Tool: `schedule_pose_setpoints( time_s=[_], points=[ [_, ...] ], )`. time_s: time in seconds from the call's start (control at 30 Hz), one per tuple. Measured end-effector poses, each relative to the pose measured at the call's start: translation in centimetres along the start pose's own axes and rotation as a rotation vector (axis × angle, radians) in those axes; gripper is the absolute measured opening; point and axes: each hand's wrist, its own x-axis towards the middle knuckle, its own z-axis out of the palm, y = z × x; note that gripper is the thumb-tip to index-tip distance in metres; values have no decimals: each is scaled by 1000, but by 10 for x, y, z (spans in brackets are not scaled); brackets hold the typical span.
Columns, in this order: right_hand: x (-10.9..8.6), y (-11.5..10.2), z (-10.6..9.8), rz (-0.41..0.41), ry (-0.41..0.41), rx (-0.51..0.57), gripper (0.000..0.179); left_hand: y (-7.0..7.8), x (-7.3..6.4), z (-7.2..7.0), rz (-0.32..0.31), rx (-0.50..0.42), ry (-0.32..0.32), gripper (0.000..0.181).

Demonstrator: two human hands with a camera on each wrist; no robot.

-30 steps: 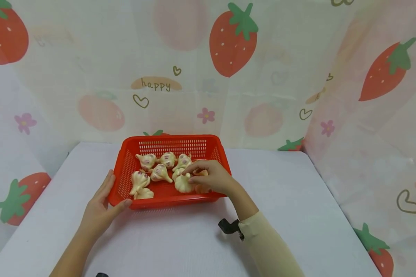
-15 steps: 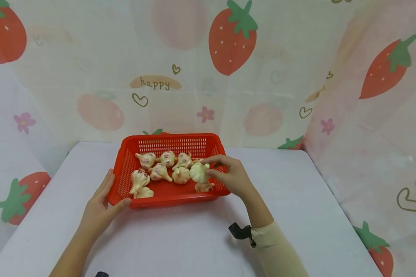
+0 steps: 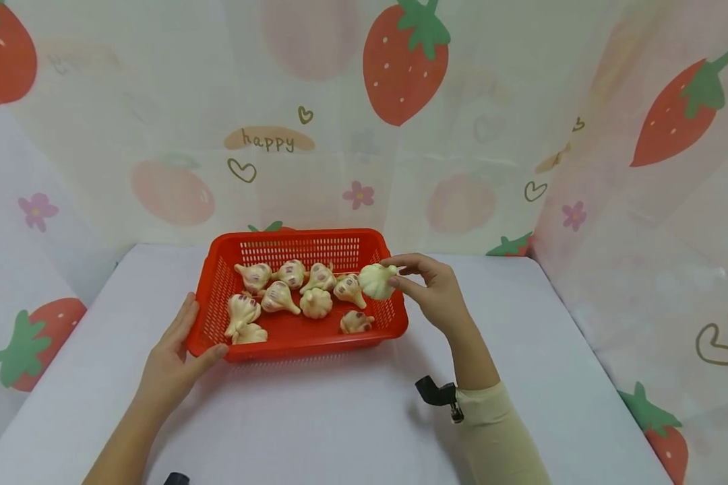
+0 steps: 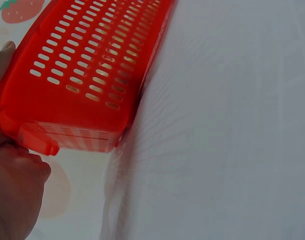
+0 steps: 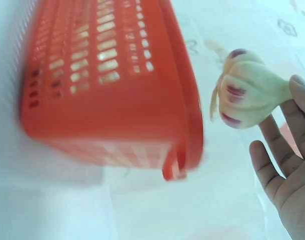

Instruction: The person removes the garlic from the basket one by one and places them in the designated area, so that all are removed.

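Observation:
A garlic bulb (image 3: 376, 281), pale and neck to the right, is pinched by the thumb and fingers of my right hand (image 3: 435, 296) above the right end of the red plastic basket (image 3: 306, 349). In the right wrist view the held garlic bulb (image 5: 247, 92) has purple streaks and hangs apart from the basket wall (image 5: 122, 112). My left hand (image 3: 168, 364) grips the basket's left end, thumb at the front corner of the rim. Inside the basket lie several more garlic bulbs (image 3: 279, 298), with one (image 3: 356, 322) near the front right.
A white cloth (image 3: 315, 417) covers the table under the basket. Curtains (image 3: 491, 101) printed with strawberries stand behind and at both sides. A black wrist camera (image 3: 437, 392) sits on the right wrist by the light sleeve (image 3: 500, 424).
My right hand has lifted a garlic bulb from among the others and carried it rightward to above the basket's right end. My left hand has stayed on the basket.

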Motion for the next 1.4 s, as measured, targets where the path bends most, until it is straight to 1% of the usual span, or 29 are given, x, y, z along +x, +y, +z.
schedule_pose_setpoints(
  time_s=[0.1,0.2,0.4,0.47,0.53,0.7,0.77,0.87,1.03,1.23,1.4],
  points=[
    [2,5,-8,-25,43,-19,30,0,1,-1,1,11,3,94],
    [2,10,-15,-32,75,-52,30,0,1,-2,2,29,5,95],
    [-1,0,-24,17,133,-88,27,-2,0,-1,15,30,14,95],
    [-2,1,-26,43,158,-94,27,-3,0,-1,20,27,17,95],
    [-2,10,-28,82,184,-104,27,-3,0,-1,25,16,18,95],
    [-1,52,-34,187,231,-132,28,-2,0,-1,35,-4,19,95],
    [-1,67,-35,222,239,-139,29,-2,-1,-1,35,-12,18,95],
    [-4,82,-36,279,239,-134,30,-2,-1,0,31,-7,17,95],
    [-9,99,-37,350,237,-110,31,-2,0,1,21,5,13,95],
    [-14,114,-35,394,229,-129,28,-3,0,0,39,-15,18,96],
    [-17,125,-32,409,210,-128,27,-4,0,1,34,4,18,96]
  ],
)
